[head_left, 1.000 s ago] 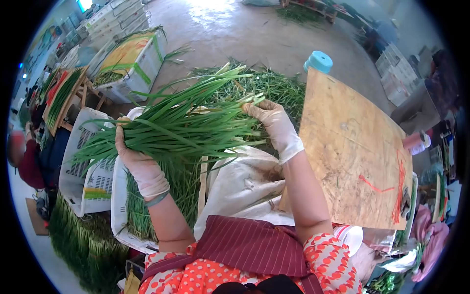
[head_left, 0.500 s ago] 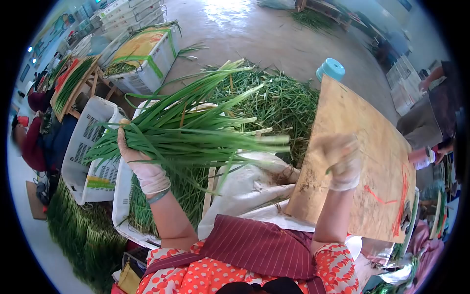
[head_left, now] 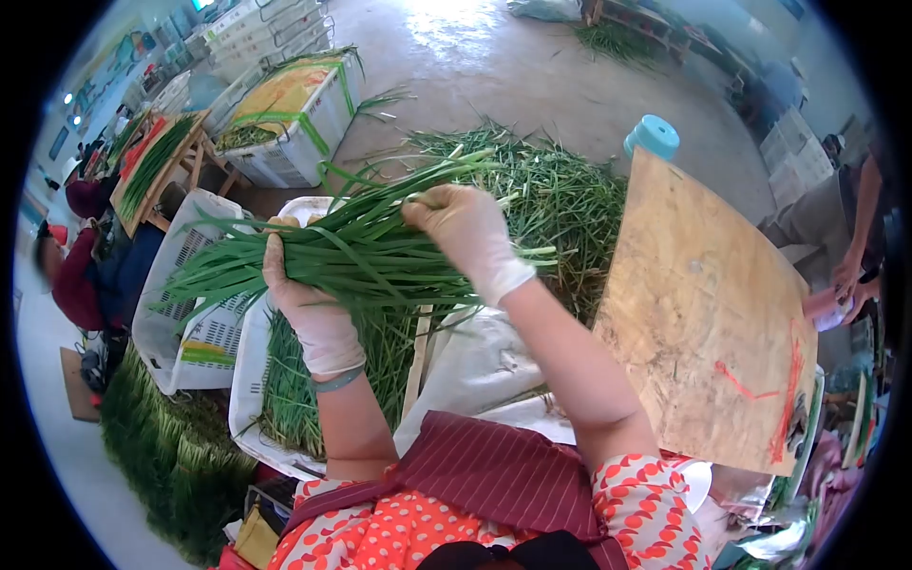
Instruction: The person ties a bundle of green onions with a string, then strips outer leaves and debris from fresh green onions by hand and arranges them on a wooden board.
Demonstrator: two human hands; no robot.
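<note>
At nine o'clock, the left hand [head_left: 310, 306] is gripping leafy stalks [head_left: 356, 255] — at twelve, the right hand [head_left: 465, 231] is touching them — whether pinching, I can't tell.

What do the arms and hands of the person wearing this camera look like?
The left hand and right hand wear thin, whitish, translucent gloves. A grey-blue band circles the left wrist at the glove's cuff. The forearms are bare up to short, pale sleeves with orange-red spots.
</note>
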